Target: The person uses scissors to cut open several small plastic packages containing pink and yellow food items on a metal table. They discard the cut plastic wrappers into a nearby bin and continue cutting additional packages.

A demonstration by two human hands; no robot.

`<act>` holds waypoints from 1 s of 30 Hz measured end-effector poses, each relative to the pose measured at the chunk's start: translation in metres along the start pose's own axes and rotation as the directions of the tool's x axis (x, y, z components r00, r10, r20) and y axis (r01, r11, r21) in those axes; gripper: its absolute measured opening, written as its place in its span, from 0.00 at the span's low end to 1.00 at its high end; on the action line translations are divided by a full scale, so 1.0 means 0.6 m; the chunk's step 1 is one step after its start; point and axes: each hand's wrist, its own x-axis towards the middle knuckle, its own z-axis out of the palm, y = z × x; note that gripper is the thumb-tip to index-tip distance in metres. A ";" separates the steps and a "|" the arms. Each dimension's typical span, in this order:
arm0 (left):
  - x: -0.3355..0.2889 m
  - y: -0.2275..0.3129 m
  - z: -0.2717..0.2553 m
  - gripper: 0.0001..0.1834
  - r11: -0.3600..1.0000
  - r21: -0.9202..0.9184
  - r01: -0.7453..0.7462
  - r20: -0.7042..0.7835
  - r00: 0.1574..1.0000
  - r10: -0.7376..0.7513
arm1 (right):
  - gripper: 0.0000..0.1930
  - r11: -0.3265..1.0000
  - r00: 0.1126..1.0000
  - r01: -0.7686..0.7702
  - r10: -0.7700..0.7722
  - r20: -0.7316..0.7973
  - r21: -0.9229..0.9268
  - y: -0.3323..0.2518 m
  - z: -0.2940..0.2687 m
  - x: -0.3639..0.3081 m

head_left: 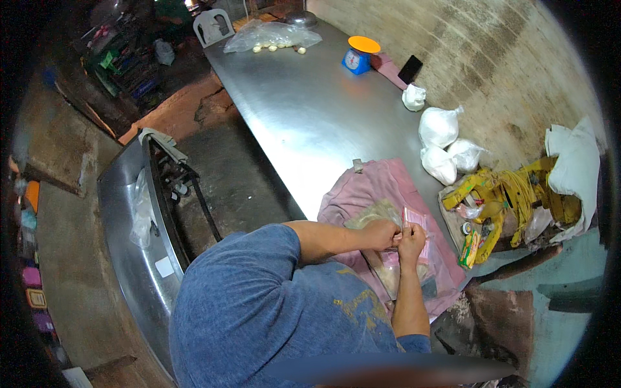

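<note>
My left hand (380,235) and my right hand (412,242) meet over a pink cloth (369,182) on the metal table. Both have their fingers pinched together at the edge of a plastic packet with pink print (414,218). The exact part gripped is hidden by the fingers. Under and beside the hands lies a clear plastic bag (384,211) with a pale look; its contents are hard to make out.
Knotted white bags (440,128) stand along the wall, near a crate (451,208) with yellow straps. Farther off are a blue scale (356,61) with an orange pan, a black phone (410,69) and a clear plastic sheet (272,35) over pale round pieces. Another metal counter (123,220) is at left.
</note>
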 end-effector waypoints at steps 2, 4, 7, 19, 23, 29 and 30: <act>-0.001 0.005 -0.002 0.14 0.999 0.043 -0.019 -0.028 0.999 0.020 | 0.05 0.981 0.981 0.155 -0.167 -0.098 -0.119 0.000 0.000 -0.016; -0.003 0.009 -0.005 0.14 0.996 0.079 -0.048 -0.059 0.997 0.052 | 0.10 0.845 0.851 0.388 -0.482 -0.210 -0.368 -0.005 -0.007 -0.041; -0.012 0.012 -0.010 0.13 0.985 0.153 -0.080 -0.059 0.994 0.090 | 0.13 0.980 0.969 0.154 -0.175 -0.173 -0.130 -0.014 -0.011 -0.084; 0.014 0.047 0.029 0.11 0.862 0.459 -0.215 0.191 0.971 0.141 | 0.12 0.946 0.971 -0.204 0.162 -0.176 -0.252 0.042 -0.032 -0.057; 0.026 0.060 0.023 0.11 0.863 0.471 -0.181 0.239 0.968 0.073 | 0.14 0.935 0.980 -0.090 0.022 -0.197 -0.343 0.021 -0.035 -0.058; 0.044 0.078 0.015 0.11 0.818 0.527 -0.229 0.320 0.946 0.059 | 0.18 0.928 0.978 -0.100 0.024 -0.209 -0.359 0.009 -0.037 -0.054; 0.044 0.083 0.017 0.11 0.826 0.523 -0.211 0.310 0.950 0.046 | 0.18 0.927 0.978 -0.074 -0.006 -0.210 -0.368 0.014 -0.039 -0.052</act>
